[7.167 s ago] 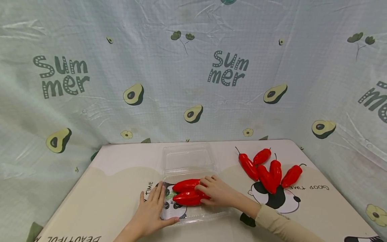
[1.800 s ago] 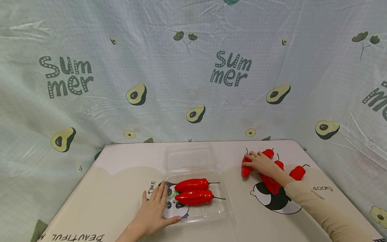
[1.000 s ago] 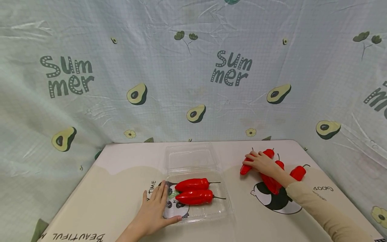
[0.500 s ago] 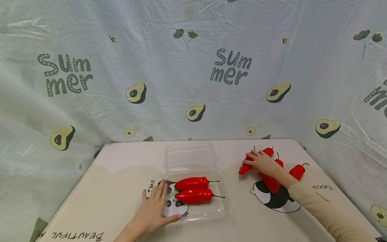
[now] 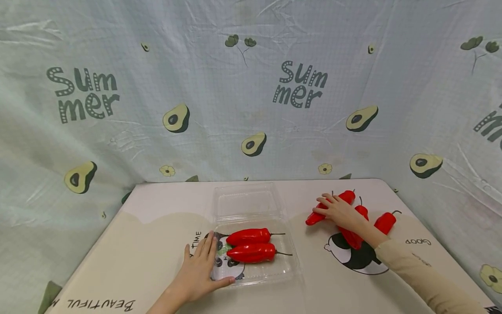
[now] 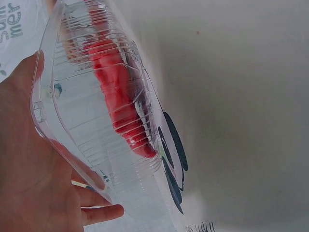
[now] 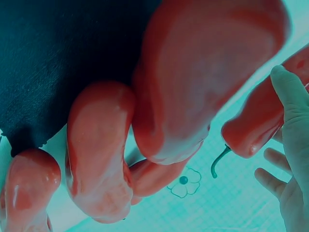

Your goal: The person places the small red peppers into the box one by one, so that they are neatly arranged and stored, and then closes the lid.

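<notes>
My left hand [image 5: 198,272] rests with straight, spread fingers along the left edge of a clear plastic clamshell box [image 5: 270,272]. Its lid [image 5: 245,203] is folded back. Two red chili peppers lie side by side inside, the far pepper [image 5: 248,237] and the near pepper [image 5: 252,253], stems to the right. At the right, my right hand [image 5: 341,213] holds another red chili pepper [image 5: 312,218] over the table, its middle hidden by fingers. In the right wrist view, the thumb [image 7: 289,89] presses this pepper [image 7: 256,118], with the stem hanging free.
Several more red peppers lie around and under my right hand: one behind [image 5: 347,196], one beneath the wrist [image 5: 351,239], one farther right [image 5: 385,222]. The table [image 5: 157,244] has a printed cover. A patterned curtain [image 5: 211,109] stands behind it and along both sides.
Earlier, my right hand was at the peppers in the box; it has since moved to the pile on the right. The held pepper's tip has swung left. My left hand stays put.
</notes>
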### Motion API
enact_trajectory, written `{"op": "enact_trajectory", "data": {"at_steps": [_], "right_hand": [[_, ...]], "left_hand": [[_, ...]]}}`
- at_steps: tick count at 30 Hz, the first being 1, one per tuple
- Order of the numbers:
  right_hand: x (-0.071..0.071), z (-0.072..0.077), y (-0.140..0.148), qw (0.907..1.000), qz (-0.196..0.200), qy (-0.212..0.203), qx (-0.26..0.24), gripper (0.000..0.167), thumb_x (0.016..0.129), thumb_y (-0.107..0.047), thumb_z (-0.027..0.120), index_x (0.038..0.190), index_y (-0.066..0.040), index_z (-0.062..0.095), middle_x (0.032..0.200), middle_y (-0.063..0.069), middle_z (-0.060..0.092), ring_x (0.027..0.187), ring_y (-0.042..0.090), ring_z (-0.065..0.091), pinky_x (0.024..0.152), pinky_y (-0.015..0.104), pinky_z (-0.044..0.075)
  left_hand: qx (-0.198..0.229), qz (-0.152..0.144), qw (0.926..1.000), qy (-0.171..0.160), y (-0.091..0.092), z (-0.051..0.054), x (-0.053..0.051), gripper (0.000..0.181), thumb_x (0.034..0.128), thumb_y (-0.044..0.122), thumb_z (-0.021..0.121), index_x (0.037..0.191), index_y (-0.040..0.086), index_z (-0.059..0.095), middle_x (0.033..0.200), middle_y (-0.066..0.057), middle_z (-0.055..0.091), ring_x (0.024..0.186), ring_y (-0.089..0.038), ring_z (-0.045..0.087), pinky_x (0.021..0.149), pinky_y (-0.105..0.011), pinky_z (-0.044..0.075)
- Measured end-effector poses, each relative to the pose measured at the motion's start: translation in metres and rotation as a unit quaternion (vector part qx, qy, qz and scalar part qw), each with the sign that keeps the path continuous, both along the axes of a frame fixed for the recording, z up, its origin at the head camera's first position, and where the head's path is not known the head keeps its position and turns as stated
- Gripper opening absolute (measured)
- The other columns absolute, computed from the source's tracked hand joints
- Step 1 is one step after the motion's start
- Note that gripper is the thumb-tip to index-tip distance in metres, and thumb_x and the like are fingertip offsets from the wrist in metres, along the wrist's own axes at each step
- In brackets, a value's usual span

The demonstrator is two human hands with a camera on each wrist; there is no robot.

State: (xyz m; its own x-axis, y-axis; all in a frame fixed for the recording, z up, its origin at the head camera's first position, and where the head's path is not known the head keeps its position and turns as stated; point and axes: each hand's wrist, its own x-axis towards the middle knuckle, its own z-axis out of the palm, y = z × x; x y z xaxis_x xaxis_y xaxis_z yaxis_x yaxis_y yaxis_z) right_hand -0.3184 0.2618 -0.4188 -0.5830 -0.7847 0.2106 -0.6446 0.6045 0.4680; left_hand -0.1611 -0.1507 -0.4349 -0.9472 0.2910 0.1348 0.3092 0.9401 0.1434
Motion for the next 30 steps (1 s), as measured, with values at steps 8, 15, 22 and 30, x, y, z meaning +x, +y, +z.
{"op": "enact_trajectory", "data": {"at_steps": [8,15,22,30], "right_hand": [[0.007,0.002,-0.005,0.9998,-0.009,-0.004,-0.018,0.047,0.071,-0.026,0.073,0.115,-0.02,0.058,0.113,0.011,0.057,0.11,0.034,0.047,0.086,0.045,0.046],[0.01,0.001,-0.009,0.9987,0.01,0.037,-0.033,0.046,0.068,-0.033,0.074,0.11,-0.024,0.059,0.106,0.009,0.057,0.102,0.031,0.048,0.081,0.04,0.047],[0.013,0.001,-0.011,0.9972,0.028,0.053,-0.044,0.046,0.066,-0.034,0.076,0.108,-0.025,0.059,0.104,0.009,0.056,0.098,0.029,0.048,0.08,0.039,0.045],[0.019,0.001,-0.013,0.9961,0.032,0.057,-0.059,0.045,0.066,-0.036,0.076,0.107,-0.027,0.06,0.103,0.01,0.057,0.098,0.029,0.048,0.078,0.04,0.046]], "left_hand": [[-0.003,0.003,1.0,0.003,0.0,0.001,0.0,0.106,0.0671,0.077,0.045,0.137,-0.002,0.03,0.146,-0.017,0.025,0.131,-0.036,0.029,0.096,-0.069,0.019],[-0.003,0.002,1.0,-0.003,0.001,0.003,0.001,0.106,0.0675,0.075,0.046,0.137,-0.003,0.029,0.146,-0.017,0.025,0.13,-0.037,0.03,0.096,-0.069,0.018],[-0.001,0.004,1.0,-0.009,0.002,0.004,0.001,0.107,0.0673,0.075,0.047,0.137,-0.003,0.028,0.146,-0.017,0.024,0.13,-0.037,0.03,0.096,-0.069,0.017],[0.001,0.005,0.9999,-0.014,0.002,0.004,0.0,0.107,0.067,0.076,0.046,0.138,-0.003,0.027,0.147,-0.017,0.023,0.13,-0.037,0.03,0.097,-0.069,0.017]]}}
